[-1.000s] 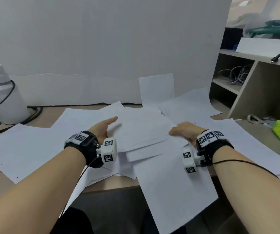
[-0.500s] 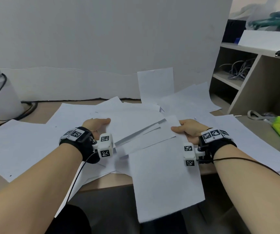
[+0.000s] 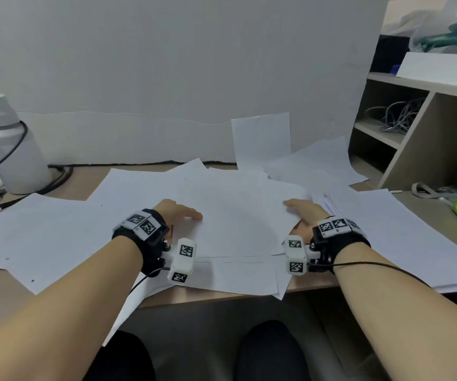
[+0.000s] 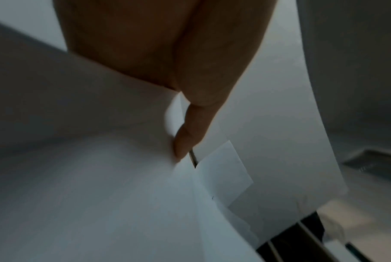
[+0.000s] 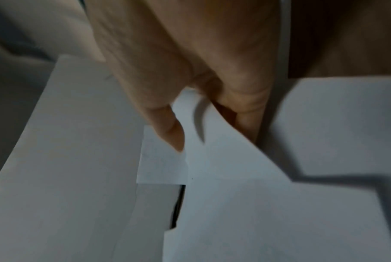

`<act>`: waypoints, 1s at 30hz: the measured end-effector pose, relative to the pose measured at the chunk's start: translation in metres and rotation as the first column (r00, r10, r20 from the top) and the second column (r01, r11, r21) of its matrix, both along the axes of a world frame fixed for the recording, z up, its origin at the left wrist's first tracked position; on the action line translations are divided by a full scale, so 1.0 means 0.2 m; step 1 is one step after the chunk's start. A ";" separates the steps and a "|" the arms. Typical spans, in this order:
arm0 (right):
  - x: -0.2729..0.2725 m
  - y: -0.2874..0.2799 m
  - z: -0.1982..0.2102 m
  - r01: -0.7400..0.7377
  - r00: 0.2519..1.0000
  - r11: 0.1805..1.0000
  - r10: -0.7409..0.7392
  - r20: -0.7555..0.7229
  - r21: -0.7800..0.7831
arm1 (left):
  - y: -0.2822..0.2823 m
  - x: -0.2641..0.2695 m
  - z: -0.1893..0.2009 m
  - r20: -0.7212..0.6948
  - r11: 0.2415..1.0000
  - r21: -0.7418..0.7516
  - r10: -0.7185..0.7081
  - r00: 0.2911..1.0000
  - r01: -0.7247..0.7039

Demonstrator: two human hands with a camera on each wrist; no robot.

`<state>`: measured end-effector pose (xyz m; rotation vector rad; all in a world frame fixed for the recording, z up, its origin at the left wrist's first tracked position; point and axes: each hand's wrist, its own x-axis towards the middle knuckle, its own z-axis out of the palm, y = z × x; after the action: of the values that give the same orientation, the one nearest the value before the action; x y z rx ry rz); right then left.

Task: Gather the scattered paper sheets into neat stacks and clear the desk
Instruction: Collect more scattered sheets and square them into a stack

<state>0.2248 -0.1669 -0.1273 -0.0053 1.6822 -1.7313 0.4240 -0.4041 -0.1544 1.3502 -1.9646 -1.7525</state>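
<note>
While both hands (image 3: 238,215) pinch opposite edges of the bundle of sheets (image 3: 238,221) between them on the desk (image 3: 78,177), squaring up; next, probably reaching outward for loose sheets (image 3: 43,232) either side.

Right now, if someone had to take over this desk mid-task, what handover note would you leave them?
Left hand: grips the left edge of the gathered bundle of sheets, thumb on top.
Right hand: holds the bundle's right edge, thumb on top, fingers under.
The bundle lies at the desk's front centre, edges not yet squared.
Left to do: loose sheets spread to the left and right, more at the back right, one sheet leaning on the back board, and some overhanging the desk's front edge. No finished stack is visible yet.
</note>
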 end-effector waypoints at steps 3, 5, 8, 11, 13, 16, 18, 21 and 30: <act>0.00 -0.02 -0.01 -0.103 0.986 0.985 0.119 -0.116 0.140 | 0.07 -0.03 0.07 0.111 0.986 -0.143 -0.074 0.991 0.090; 0.01 -0.03 -0.01 -0.107 0.940 0.948 0.195 -0.282 0.298 | 0.08 -0.05 0.08 0.173 0.972 -0.212 -0.069 0.982 0.105; -0.01 -0.03 -0.01 -0.049 0.871 0.958 0.179 -0.458 0.281 | 0.09 -0.05 0.09 0.171 0.958 -0.249 -0.097 0.980 0.139; -0.03 -0.03 0.01 -0.046 0.928 0.998 0.023 -0.372 -0.053 | 0.08 -0.03 0.11 -0.094 0.983 -0.156 -0.115 0.989 0.100; -0.07 -0.02 0.02 -0.044 0.984 0.955 -0.009 -0.176 -0.294 | 0.10 0.00 0.13 -0.331 0.994 -0.021 -0.105 0.938 0.104; -0.07 0.00 0.04 -0.032 0.999 0.930 0.016 -0.046 -0.367 | 0.10 0.03 0.14 -0.489 0.984 0.108 -0.074 0.869 0.145; -0.05 -0.02 0.03 -0.023 0.998 0.953 0.003 -0.065 -0.302 | 0.09 0.02 0.11 -0.515 0.978 0.147 -0.051 0.856 0.146; -0.02 -0.07 0.00 0.029 0.994 0.979 -0.050 -0.099 -0.203 | 0.08 -0.01 0.07 -0.465 0.985 0.166 0.038 0.884 0.046; 0.06 -0.19 0.10 0.006 0.995 0.971 -0.030 -0.097 -0.241 | -0.01 0.06 0.09 -0.073 0.950 0.310 -0.016 0.997 0.038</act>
<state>0.2367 -0.2043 -0.1077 -0.1919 1.5352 -1.9679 0.4352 -0.4065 -0.1362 1.3333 -1.7312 -2.1638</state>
